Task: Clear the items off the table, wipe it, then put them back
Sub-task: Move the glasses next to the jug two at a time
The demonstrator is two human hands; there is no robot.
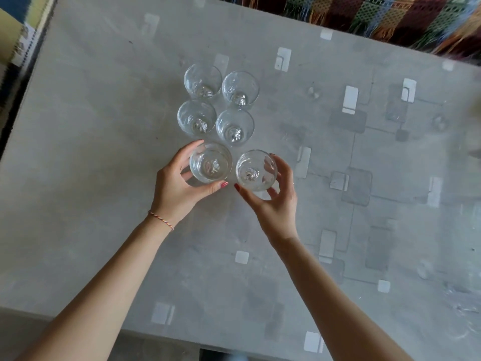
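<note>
While each hand, left [179, 187] and right [273, 201], grasps a glass, bare table [91, 178] spreads toward every edge.

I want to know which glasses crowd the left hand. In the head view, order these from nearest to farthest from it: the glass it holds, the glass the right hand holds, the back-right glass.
From the left hand:
1. held glass, in its fingers
2. right hand's glass, beside it
3. back-right glass, far row

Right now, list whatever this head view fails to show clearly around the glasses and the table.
- Whether the two held glasses, in the left hand and the right hand, touch the table: seen from above, bases hidden.
- Right hand's far fingers: blurred through the glass.
- Blurred shape at the right edge: cut off by the frame.
- Woven fabric beyond the table: cut off at the top edge.
</note>
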